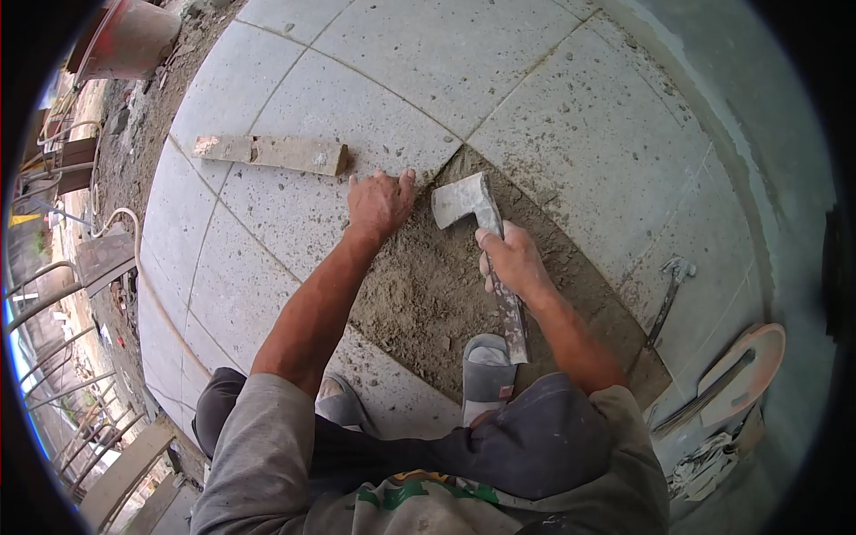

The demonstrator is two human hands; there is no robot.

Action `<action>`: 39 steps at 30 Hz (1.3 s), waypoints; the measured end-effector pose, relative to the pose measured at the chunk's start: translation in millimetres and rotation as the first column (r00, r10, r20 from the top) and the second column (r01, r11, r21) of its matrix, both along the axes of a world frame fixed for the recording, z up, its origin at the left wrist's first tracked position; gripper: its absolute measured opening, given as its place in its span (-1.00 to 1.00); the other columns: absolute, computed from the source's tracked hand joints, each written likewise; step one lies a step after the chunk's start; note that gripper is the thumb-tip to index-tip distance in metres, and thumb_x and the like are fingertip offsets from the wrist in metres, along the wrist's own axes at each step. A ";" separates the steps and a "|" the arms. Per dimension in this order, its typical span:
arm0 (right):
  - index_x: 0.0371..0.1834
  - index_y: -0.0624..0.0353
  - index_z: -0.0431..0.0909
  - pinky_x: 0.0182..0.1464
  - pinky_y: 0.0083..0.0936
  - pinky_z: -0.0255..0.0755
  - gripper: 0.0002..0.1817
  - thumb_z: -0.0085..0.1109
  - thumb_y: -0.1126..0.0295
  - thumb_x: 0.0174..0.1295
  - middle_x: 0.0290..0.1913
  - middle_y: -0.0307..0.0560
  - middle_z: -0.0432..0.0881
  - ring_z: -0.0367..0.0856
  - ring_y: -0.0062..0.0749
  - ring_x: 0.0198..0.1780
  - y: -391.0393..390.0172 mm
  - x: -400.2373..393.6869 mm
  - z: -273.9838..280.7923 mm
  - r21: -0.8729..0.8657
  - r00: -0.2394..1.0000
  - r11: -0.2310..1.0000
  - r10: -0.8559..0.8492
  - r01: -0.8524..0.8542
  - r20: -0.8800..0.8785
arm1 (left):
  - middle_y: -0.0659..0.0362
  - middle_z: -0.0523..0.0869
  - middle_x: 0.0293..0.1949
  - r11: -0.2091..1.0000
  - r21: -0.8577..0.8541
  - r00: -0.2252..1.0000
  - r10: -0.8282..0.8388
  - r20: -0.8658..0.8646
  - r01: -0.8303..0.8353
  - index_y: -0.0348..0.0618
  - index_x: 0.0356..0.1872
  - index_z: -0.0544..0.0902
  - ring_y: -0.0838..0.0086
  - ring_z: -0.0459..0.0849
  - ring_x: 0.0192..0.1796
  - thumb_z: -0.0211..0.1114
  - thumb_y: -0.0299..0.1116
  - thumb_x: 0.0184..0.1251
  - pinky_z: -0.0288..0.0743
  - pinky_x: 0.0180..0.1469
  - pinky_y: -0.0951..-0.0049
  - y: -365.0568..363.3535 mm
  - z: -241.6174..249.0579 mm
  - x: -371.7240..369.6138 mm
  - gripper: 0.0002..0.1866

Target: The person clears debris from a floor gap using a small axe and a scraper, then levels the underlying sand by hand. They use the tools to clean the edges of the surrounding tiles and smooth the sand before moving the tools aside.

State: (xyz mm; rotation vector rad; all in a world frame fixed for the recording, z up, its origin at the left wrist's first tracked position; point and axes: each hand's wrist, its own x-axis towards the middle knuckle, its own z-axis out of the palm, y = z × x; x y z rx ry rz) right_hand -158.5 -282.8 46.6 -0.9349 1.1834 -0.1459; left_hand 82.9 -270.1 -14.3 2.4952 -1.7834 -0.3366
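My right hand (513,259) is wrapped round the handle of a hatchet-like tool (486,214), its wide grey blade pointing left over bare mortar. My left hand (382,203) rests at the edge of a grey floor tile (357,116), fingers apart and pointing away from me, with nothing visible in it. Just left of that hand a short wooden block (272,153) lies on the tiles. Between my hands and feet is an untiled patch of loose grey-brown mortar (419,285), bordered by tiles scattered with crumbs.
A hammer (669,299) lies on the tiles at the right, near an orange-rimmed pan (771,357) and a wall (776,116). A dirty bucket (138,40) stands at the upper left. A hose (147,281) and metal bars (53,348) are at the left.
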 end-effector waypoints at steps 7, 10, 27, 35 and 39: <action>-0.20 0.27 0.40 -0.66 -0.49 0.40 -0.69 0.04 0.19 0.42 -0.60 -0.14 0.51 0.47 -0.46 -0.73 -3.5 12.9 -7.7 -0.189 0.945 0.927 -0.328 0.323 0.008 | -0.18 0.71 -0.47 0.999 -0.017 0.999 -0.035 -0.021 0.035 -0.24 -0.51 0.73 -0.13 0.71 -0.28 -0.02 0.07 0.48 0.42 0.19 -0.07 1.3 -5.8 3.0 -0.39; -0.20 0.28 0.40 -0.66 -0.49 0.39 -0.70 0.04 0.20 0.42 -0.61 -0.15 0.51 0.47 -0.47 -0.73 10.2 5.1 -14.3 -0.086 0.997 0.995 -0.061 0.058 -0.040 | -0.15 0.73 -0.40 0.999 0.034 1.000 -0.007 -0.013 0.007 -0.20 -0.49 0.75 -0.12 0.71 -0.22 -0.03 0.05 0.49 0.37 0.25 -0.08 -4.8 2.2 1.0 -0.41; 0.16 0.26 0.33 -0.26 0.00 0.54 -0.58 0.16 0.42 0.27 -0.21 0.21 0.60 0.65 0.21 -0.25 -19.6 -31.2 16.1 -0.633 0.696 0.302 0.192 -0.713 -0.692 | -0.24 0.69 -0.02 0.984 0.177 0.998 -0.008 -0.065 0.019 -0.03 0.07 0.71 -0.06 0.66 0.06 -0.14 0.05 0.53 0.14 0.44 -0.13 2.4 14.3 -5.9 -0.47; 0.07 0.26 0.30 -0.29 0.03 0.56 -0.62 0.17 0.44 0.24 -0.23 0.23 0.58 0.66 0.23 -0.28 -17.2 -15.8 4.2 -0.575 0.642 0.326 0.152 -0.750 -0.751 | -0.24 0.65 0.07 0.989 0.132 0.998 -0.060 -0.027 0.063 0.04 0.15 0.68 -0.04 0.62 0.14 -0.14 0.03 0.53 0.14 0.43 -0.12 7.6 8.8 -4.0 -0.49; 0.01 0.30 0.28 -0.31 -0.07 0.63 -0.71 0.06 0.41 0.32 -0.30 0.27 0.62 0.71 0.18 -0.31 -4.4 -5.0 17.7 -0.675 0.724 0.287 0.113 -0.680 -0.681 | -0.22 0.65 0.08 0.985 0.157 0.997 -0.061 -0.055 0.069 0.04 0.15 0.68 -0.04 0.63 0.14 -0.13 0.02 0.53 0.13 0.43 -0.14 6.9 13.9 -4.6 -0.50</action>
